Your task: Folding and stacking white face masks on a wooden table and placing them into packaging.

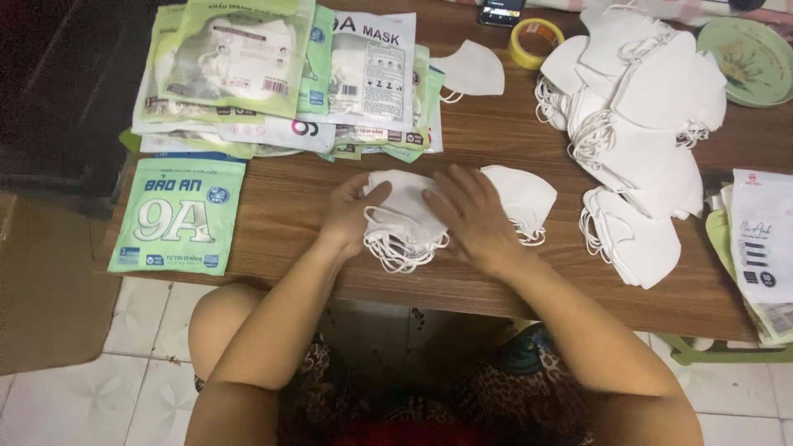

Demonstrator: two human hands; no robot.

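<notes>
view from above of a person seated at a brown wooden table (504, 140). both hands rest on a small stack of white face masks (402, 221) near the table's front edge, in the middle. the left hand (353, 208) lies on the stack's left side, fingers curled over the masks. the right hand (472, 216) presses flat on the stack's right side, fingers spread. just right of the hands lies another white mask (524, 198), partly under the right hand. a large loose heap of white masks (632, 116) sits well to the right. at the far left lies a pile of green and white mask packets (273, 74), with a single green packet (178, 216) in front of it. a roll of yellow tape (536, 42) sits at the far edge, and a green plate (753, 59) at the far right corner.
</notes>
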